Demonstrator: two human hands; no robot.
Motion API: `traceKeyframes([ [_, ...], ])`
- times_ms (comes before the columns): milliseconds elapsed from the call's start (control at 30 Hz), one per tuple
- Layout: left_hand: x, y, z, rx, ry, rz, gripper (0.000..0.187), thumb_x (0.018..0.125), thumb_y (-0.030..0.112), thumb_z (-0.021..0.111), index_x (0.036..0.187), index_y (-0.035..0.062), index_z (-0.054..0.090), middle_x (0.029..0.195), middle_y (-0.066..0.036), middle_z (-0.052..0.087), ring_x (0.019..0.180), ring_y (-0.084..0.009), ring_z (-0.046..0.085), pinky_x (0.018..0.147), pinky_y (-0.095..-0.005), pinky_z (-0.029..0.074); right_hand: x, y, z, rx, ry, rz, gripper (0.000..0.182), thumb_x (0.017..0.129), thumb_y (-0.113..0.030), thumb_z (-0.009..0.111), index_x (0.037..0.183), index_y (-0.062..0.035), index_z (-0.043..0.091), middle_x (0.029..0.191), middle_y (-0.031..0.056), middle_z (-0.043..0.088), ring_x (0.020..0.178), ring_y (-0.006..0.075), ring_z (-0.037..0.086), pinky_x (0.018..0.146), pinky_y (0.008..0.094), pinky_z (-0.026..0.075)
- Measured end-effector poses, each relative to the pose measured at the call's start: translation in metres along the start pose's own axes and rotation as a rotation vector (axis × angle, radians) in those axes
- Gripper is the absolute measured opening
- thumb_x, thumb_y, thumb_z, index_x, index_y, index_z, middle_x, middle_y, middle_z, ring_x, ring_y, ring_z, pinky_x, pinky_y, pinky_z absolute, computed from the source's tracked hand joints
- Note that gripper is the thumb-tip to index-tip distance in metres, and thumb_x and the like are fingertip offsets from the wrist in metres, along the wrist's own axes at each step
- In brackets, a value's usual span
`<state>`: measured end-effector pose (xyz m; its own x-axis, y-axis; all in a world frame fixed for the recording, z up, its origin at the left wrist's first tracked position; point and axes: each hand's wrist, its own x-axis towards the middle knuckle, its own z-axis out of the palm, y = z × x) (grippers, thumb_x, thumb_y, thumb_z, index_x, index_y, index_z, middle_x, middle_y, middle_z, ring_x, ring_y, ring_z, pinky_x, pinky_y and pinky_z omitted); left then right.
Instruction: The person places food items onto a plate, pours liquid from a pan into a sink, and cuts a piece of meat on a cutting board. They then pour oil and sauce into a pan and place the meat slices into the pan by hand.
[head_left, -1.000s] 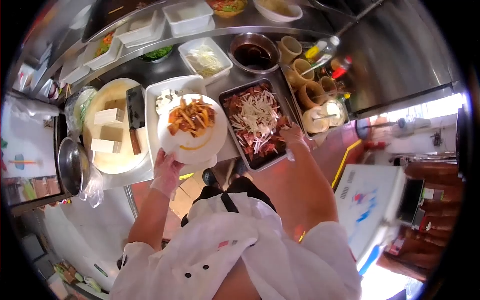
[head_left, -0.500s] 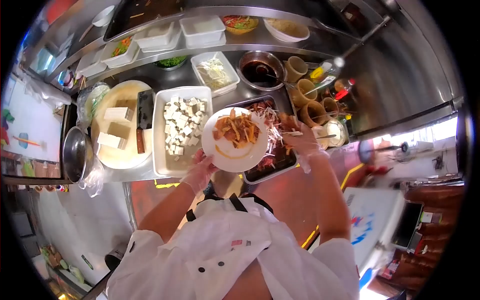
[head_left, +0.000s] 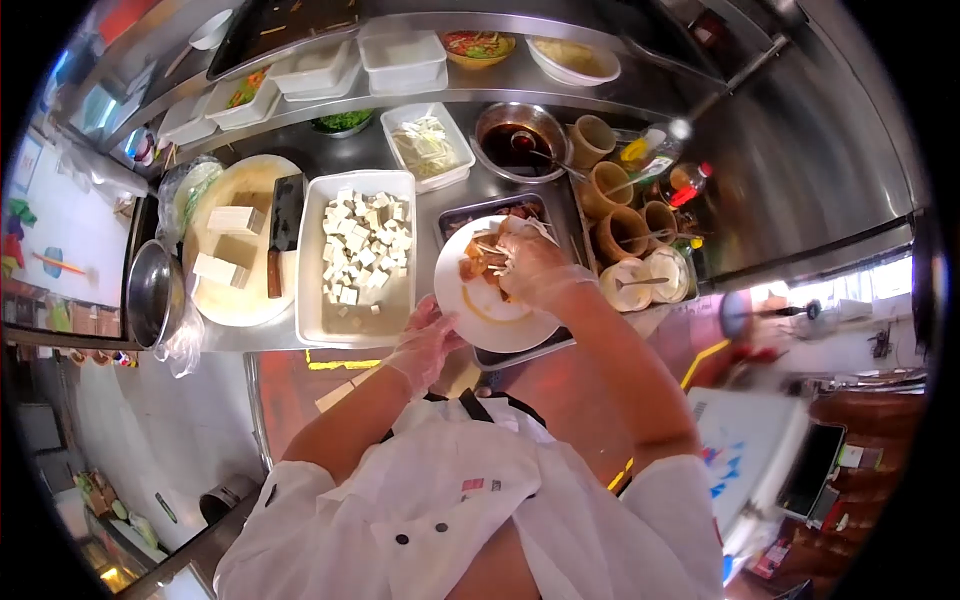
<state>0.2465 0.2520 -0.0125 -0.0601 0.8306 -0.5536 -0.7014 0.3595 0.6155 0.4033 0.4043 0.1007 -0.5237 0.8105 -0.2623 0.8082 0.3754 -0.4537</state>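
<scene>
My left hand (head_left: 428, 345), in a clear plastic glove, grips the lower left rim of a round white plate (head_left: 455, 295). Orange-brown food strips (head_left: 478, 268) lie on the plate, with a sauce streak below them. Over the plate's right half is my right hand (head_left: 538, 268), also gloved, its fingers curled around white shreds (head_left: 505, 247) and touching the pile. Whether it holds brown strips too is hidden. Beneath the plate sits a dark metal tray (head_left: 480, 205), mostly covered by the plate and my right hand.
A white tub (head_left: 306, 270) of tofu cubes stands left, beside a round cutting board (head_left: 225, 305) with tofu blocks and a cleaver (head_left: 287, 225). Behind are a tub of white strips (head_left: 432, 150) and a bowl of dark sauce (head_left: 520, 140). Seasoning pots (head_left: 612, 190) and bottles line the right.
My right hand has moved left from the metal tray's right side onto the plate, carrying white shreds. The plate, in my left hand, has shifted slightly right.
</scene>
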Motion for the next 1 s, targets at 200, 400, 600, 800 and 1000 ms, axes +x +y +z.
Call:
traceKeyframes([
  [200,-0.005,0.004,-0.011,0.015,-0.025,-0.009,0.033,0.098,0.008,0.062,0.129,0.0145,0.054,0.119,-0.006,0.065,0.106,-0.0186,0.066,0.088,-0.0358,0.058,0.000,-0.038,-0.032,-0.241,-0.234,-0.102,0.062,0.079,-0.020,0.076,0.138,-0.0106,0.057,0.142,0.0139,0.052,0.135,0.0299,0.048,0.112,0.0368,0.039],
  [400,-0.012,0.013,-0.023,-0.017,-0.005,0.018,0.037,0.095,0.005,0.063,0.130,0.0118,0.056,0.117,-0.008,0.067,0.102,-0.0203,0.069,0.082,-0.0363,0.062,0.017,-0.044,-0.030,-0.368,-0.320,-0.131,0.066,0.078,-0.020,0.077,0.139,-0.0112,0.055,0.141,0.0144,0.052,0.134,0.0306,0.048,0.111,0.0376,0.041],
  [600,-0.026,0.030,-0.022,-0.012,-0.012,-0.014,0.039,0.096,0.002,0.061,0.132,0.0113,0.055,0.121,-0.008,0.065,0.104,-0.0209,0.069,0.082,-0.0353,0.064,0.022,-0.056,-0.029,-0.333,-0.339,-0.157,0.068,0.078,-0.022,0.079,0.141,-0.0117,0.053,0.143,0.0150,0.047,0.136,0.0315,0.046,0.113,0.0376,0.039],
  [800,-0.024,0.029,-0.033,-0.010,-0.062,0.010,0.041,0.097,0.001,0.058,0.136,0.0110,0.051,0.121,-0.010,0.064,0.106,-0.0223,0.068,0.086,-0.0365,0.064,0.027,-0.066,-0.020,-0.355,-0.351,-0.165,0.072,0.075,-0.020,0.083,0.140,-0.0102,0.053,0.141,0.0160,0.048,0.135,0.0323,0.046,0.114,0.0376,0.039],
  [1000,-0.024,0.036,-0.029,-0.019,-0.052,-0.005,0.040,0.097,0.000,0.058,0.135,0.0085,0.050,0.124,-0.012,0.064,0.108,-0.0233,0.067,0.089,-0.0382,0.063,0.032,-0.051,0.001,-0.284,-0.299,-0.169,0.075,0.072,-0.019,0.083,0.141,-0.0088,0.053,0.138,0.0202,0.049,0.135,0.0339,0.046,0.114,0.0392,0.038],
])
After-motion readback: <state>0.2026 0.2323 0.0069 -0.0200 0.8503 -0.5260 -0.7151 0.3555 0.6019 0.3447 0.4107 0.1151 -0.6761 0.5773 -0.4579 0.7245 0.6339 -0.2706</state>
